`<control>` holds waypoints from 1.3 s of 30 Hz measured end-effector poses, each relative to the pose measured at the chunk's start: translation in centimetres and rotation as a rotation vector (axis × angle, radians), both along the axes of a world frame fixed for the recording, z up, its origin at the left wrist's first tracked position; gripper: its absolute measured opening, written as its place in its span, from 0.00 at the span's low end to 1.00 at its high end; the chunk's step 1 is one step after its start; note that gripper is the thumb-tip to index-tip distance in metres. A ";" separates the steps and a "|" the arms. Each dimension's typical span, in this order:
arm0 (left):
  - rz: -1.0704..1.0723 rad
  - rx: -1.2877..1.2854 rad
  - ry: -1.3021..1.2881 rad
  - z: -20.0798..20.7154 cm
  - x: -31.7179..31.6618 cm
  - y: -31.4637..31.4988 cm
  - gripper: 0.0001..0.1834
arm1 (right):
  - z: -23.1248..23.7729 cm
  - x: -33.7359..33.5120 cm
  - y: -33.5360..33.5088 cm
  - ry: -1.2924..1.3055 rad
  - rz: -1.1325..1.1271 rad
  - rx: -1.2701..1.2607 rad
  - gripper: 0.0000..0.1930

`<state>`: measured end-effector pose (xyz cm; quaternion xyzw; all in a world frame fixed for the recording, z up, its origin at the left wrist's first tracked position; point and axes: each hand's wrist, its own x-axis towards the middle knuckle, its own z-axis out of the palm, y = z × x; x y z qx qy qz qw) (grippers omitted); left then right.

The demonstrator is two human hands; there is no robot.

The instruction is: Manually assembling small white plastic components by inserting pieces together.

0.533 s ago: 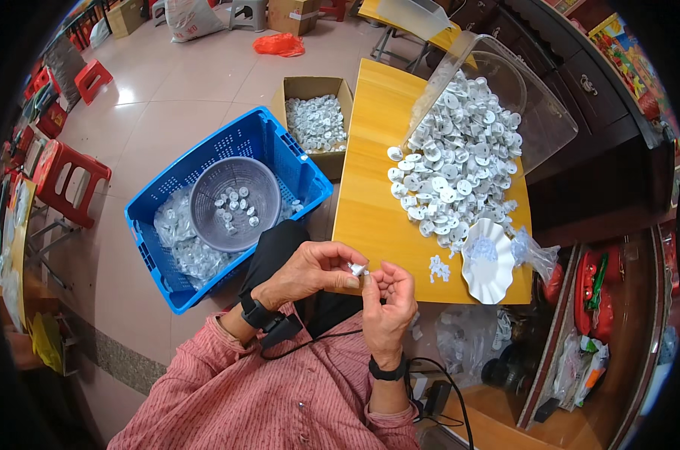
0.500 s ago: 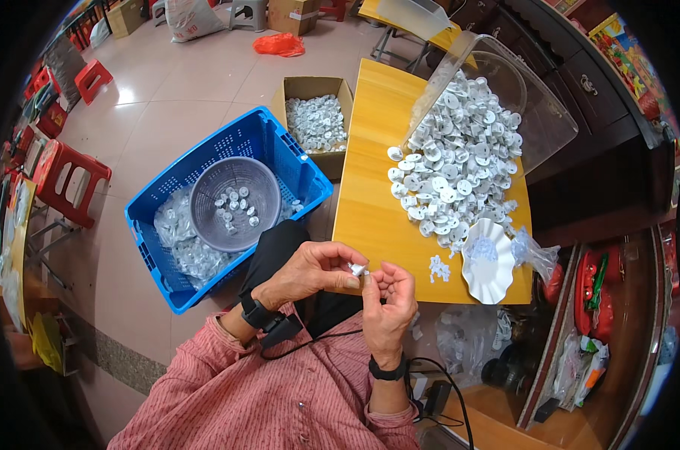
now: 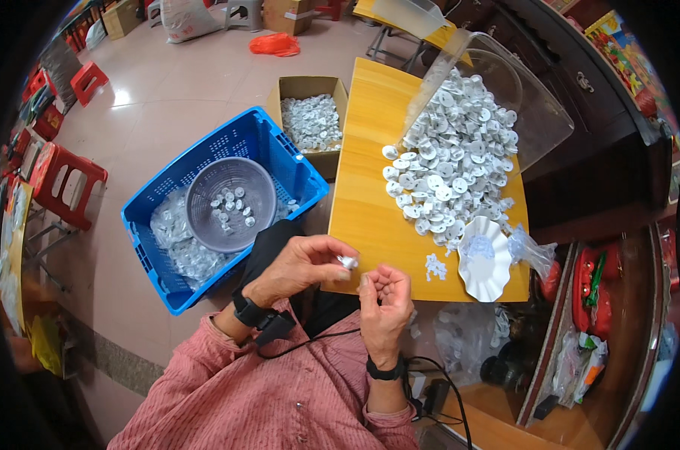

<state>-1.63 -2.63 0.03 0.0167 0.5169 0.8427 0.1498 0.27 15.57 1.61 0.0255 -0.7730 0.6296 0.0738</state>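
Note:
My left hand (image 3: 301,264) pinches a small white plastic part (image 3: 347,262) between thumb and fingertips, near the table's front edge. Beside it, a short gap away, my right hand (image 3: 385,304) has its fingers curled and its thumb against them; anything within is too small or hidden to make out. Round white plastic pieces (image 3: 452,165) lie heaped on the yellow table (image 3: 362,157), spilling from a clear tub (image 3: 546,112) on its side. A white scalloped dish (image 3: 486,283) with tiny pale bits stands in front of the heap, next to scattered tiny white pieces (image 3: 435,267).
On the left, a grey round basket (image 3: 197,217) holding several white pieces sits in a blue crate (image 3: 160,281) over clear plastic bags. Behind it is a cardboard box (image 3: 340,112) of small pieces. Red stools (image 3: 62,184) are further left; an open cabinet (image 3: 610,360) is at right.
My left hand has drawn away to the left with the white part, opening a gap between the hands. My right hand stays almost in place. The whole view has shifted slightly.

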 end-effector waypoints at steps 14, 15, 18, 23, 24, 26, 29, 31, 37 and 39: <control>0.529 -0.764 -0.385 -14.4 -2.0 -15.8 0.20 | -1.8 -1.4 7.8 0.243 -0.295 0.898 0.11; 0.539 -0.767 -0.383 -15.9 -1.8 -16.6 0.20 | -1.6 -1.5 7.7 0.270 -0.299 0.996 0.12; 0.535 -1.471 -0.144 -16.7 -0.9 -16.3 0.22 | -1.7 -1.3 7.8 0.275 -0.289 1.053 0.12; 0.679 -1.143 0.251 -8.2 -6.6 -9.3 0.16 | -1.9 -1.3 7.2 0.295 -0.253 0.995 0.08; 0.659 -1.091 0.333 -4.9 -7.7 -7.3 0.14 | -2.0 -1.3 7.1 0.319 -0.238 0.975 0.07; 0.565 -1.026 0.460 -1.0 -10.6 -4.0 0.12 | -2.1 -1.5 7.1 0.301 -0.231 0.903 0.07; 0.499 -1.051 0.753 -0.6 -15.1 -1.4 0.10 | -2.1 -1.4 7.1 0.232 -0.231 0.725 0.07; 0.398 -1.106 0.862 -1.2 -18.1 -0.5 0.13 | -1.9 -1.1 7.3 0.173 -0.248 0.621 0.07; 0.122 -1.271 0.912 -0.8 -21.5 1.1 0.21 | -1.6 -0.7 8.1 0.165 -0.215 0.597 0.08; 0.077 -1.267 0.889 -0.9 -21.7 1.2 0.18 | -1.5 -0.7 8.3 0.251 -0.154 0.704 0.13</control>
